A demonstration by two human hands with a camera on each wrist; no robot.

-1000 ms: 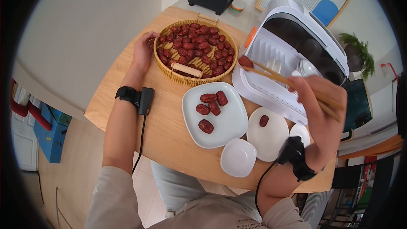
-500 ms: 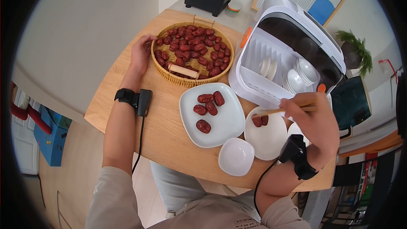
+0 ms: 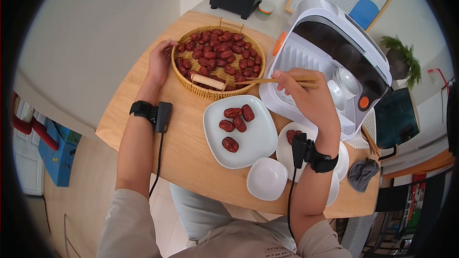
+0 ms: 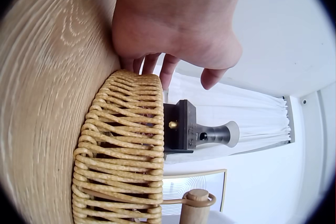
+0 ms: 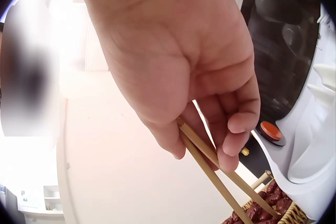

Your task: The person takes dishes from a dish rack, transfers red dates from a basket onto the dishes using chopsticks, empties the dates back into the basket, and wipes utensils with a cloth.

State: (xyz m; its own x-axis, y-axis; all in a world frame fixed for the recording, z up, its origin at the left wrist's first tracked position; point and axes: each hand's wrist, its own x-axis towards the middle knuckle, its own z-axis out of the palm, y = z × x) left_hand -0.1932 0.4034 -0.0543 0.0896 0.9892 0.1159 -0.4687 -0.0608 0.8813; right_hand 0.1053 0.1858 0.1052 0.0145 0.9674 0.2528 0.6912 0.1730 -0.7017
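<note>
My left hand [image 3: 160, 62] rests against the left side of a round woven basket [image 3: 197, 88] heaped with red dates [image 3: 222, 50]; in the left wrist view its fingers lie along the wicker and the thumb stands apart. My right hand [image 3: 311, 100] holds a pair of chopsticks [image 3: 267, 80], tips over the basket's near right edge by the dates. No date shows clearly between the tips. Several dates [image 3: 233, 112] lie on a square white plate [image 3: 239, 150]. On a round white plate [image 3: 283, 155], partly hidden by my right wrist, sit more dates [image 3: 290, 135].
A small white bowl [image 3: 267, 179] stands at the near edge. Behind my right hand is a white dish box [image 3: 282, 98] with its lid raised and bowls [image 3: 346, 81] inside. A grey cloth [image 3: 363, 174] and spare chopsticks [image 3: 369, 141] lie at the right.
The right hand lowered a date onto the round plate beside another one, let it go, then moved the chopsticks up and left to the basket. The left hand stays at the basket.
</note>
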